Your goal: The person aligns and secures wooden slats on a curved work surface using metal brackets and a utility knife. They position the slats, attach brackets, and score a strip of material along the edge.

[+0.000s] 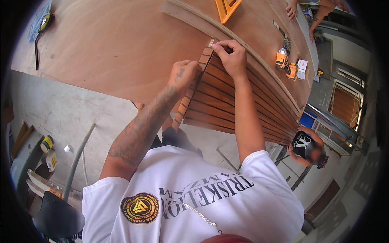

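Observation:
A reddish-brown slatted wood panel (219,97) with dark grooves stands tilted against the table edge, its near end towards me. My right hand (234,58) pinches the top corner of that end between thumb and fingers. Closed at the same end, lower and to the left, is my left hand (187,75); its fingertips curl against the panel's edge and are partly hidden. A co-worker (310,148) in a black top has both hands at the panel's far end, on the right.
The large brown plywood sheet (113,52) carries a tape measure (47,21), an orange triangular square (227,9), an orange cordless drill (282,58) and long curved wood strips (259,60). Another person's hand (291,10) rests at the far right. A grey pole (79,160) leans at left.

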The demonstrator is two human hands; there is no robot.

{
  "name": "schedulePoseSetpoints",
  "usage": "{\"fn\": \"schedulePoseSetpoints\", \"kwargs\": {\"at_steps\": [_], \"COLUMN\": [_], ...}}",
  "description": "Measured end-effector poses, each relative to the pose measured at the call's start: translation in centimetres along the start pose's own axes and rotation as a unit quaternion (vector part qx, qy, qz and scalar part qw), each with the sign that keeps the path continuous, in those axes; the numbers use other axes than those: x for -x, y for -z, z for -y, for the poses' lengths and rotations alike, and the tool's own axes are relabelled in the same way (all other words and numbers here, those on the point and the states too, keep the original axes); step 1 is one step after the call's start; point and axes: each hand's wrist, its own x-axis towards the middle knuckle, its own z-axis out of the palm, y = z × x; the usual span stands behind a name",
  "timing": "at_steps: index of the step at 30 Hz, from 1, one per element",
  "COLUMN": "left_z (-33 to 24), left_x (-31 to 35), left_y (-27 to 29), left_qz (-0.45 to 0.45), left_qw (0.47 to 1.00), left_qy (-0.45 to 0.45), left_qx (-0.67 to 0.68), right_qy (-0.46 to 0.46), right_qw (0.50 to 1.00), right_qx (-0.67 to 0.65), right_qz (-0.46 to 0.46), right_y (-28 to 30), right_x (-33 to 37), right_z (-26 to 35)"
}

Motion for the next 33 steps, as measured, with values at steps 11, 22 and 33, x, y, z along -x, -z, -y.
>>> {"fn": "schedulePoseSetpoints", "kwargs": {"at_steps": [11,22,33], "left_z": [0.4,1.4,0.0], "left_x": [-0.4,-0.8,1.6], "left_y": [1.7,1.6,2.7], "left_qz": [0.126,0.138,-0.138], "left_qw": [0.99,0.983,0.865], "left_qy": [-0.03,-0.058,-0.3], "left_qx": [-0.058,-0.106,-0.378], "right_qy": [0.024,0.02,0.025], "right_qw": [1.0,1.0,1.0], "right_qx": [0.018,0.011,-0.002], "right_qz": [-0.007,-0.006,-0.001], "right_y": [0.1,0.3,-0.1], "right_x": [0.0,0.3,0.6], "right_z": [-0.8,-0.1,-0.3]}}
